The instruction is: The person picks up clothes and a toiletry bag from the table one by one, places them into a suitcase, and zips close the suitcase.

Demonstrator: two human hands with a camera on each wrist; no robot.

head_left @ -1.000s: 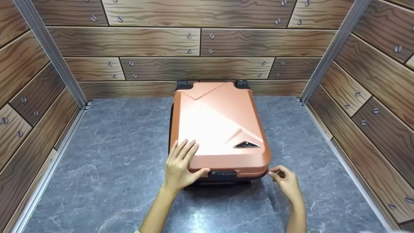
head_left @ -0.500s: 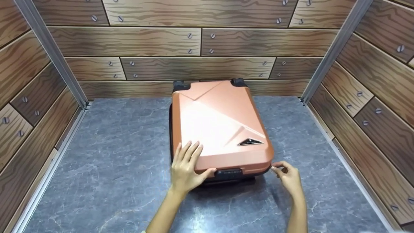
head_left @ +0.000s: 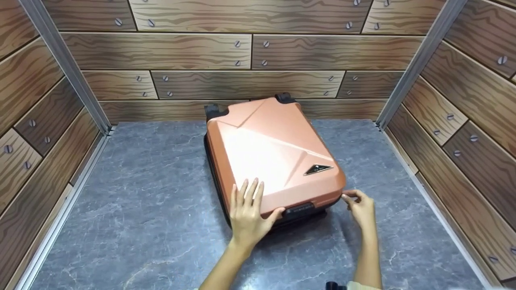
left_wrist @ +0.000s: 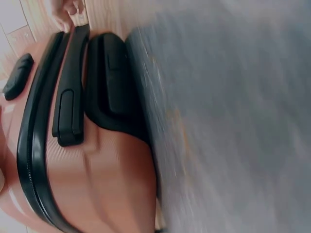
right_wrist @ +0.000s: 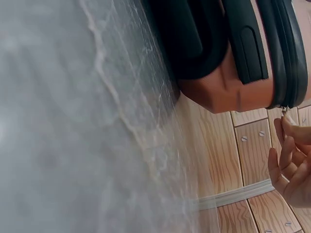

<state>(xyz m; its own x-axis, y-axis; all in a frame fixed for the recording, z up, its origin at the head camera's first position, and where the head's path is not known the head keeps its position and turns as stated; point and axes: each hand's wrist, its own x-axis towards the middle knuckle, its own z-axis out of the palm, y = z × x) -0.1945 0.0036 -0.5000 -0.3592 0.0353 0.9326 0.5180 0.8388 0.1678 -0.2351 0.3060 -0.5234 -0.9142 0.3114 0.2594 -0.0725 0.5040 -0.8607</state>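
Note:
A rose-gold hard-shell suitcase (head_left: pixel 278 141) lies flat on its side, turned at an angle, wheels at the far end. My left hand (head_left: pixel 249 219) rests on the lid's near left corner, fingers straight, thumb beside the black combination lock (head_left: pixel 300 210). At the near right corner my right hand (head_left: pixel 362 209) pinches a small metal zipper pull (right_wrist: pixel 284 111) between thumb and forefinger. The other fingers of that hand are loosely bent. In the left wrist view, the black zipper band (left_wrist: pixel 30 145) runs beside the carry handle (left_wrist: pixel 72 92); along the part in sight it looks shut.
Beneath the suitcase is a grey marbled surface (head_left: pixel 141 193). Wood-patterned panels (head_left: pixel 193 52) stand at the back and both sides, joined by metal corner posts (head_left: pixel 419 64). A small black object (head_left: pixel 334 285) shows at the bottom edge beside the right sleeve.
The suitcase has swivelled: its near end moved right and its wheeled end moved left. My left hand slid right with it. My right hand moved slightly right and farther away, still at the corner.

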